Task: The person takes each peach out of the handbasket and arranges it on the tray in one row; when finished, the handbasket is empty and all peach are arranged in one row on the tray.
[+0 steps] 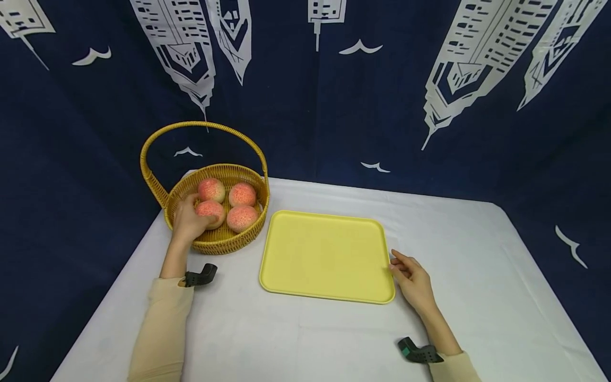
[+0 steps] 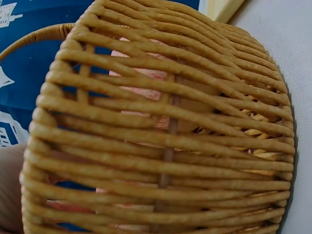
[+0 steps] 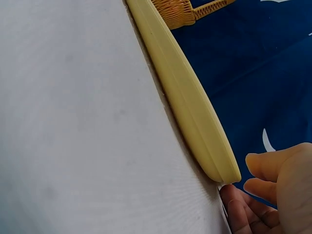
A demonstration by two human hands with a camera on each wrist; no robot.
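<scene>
A yellow wicker basket (image 1: 224, 246) with a tall arched handle holds several peaches, among them a back-left peach (image 1: 211, 190) and two on the right. Reaching over its left rim, my left hand (image 1: 188, 222) grips the front-left peach (image 1: 211, 211), thumb in front and fingers on the far left side. In the left wrist view the basket's woven wall (image 2: 161, 126) hides most of that grasp. My right hand (image 1: 412, 281) is at the right edge of a yellow tray (image 1: 326, 257), fingers loosely bent. The right wrist view shows the fingertips close beside the tray's corner (image 3: 214, 151), holding nothing.
A white cloth (image 1: 296, 339) covers the table. Behind it hangs a dark blue curtain (image 1: 324, 122) printed with white buildings and birds. The basket stands just left of the tray, its handle (image 1: 205, 124) arching up at the back.
</scene>
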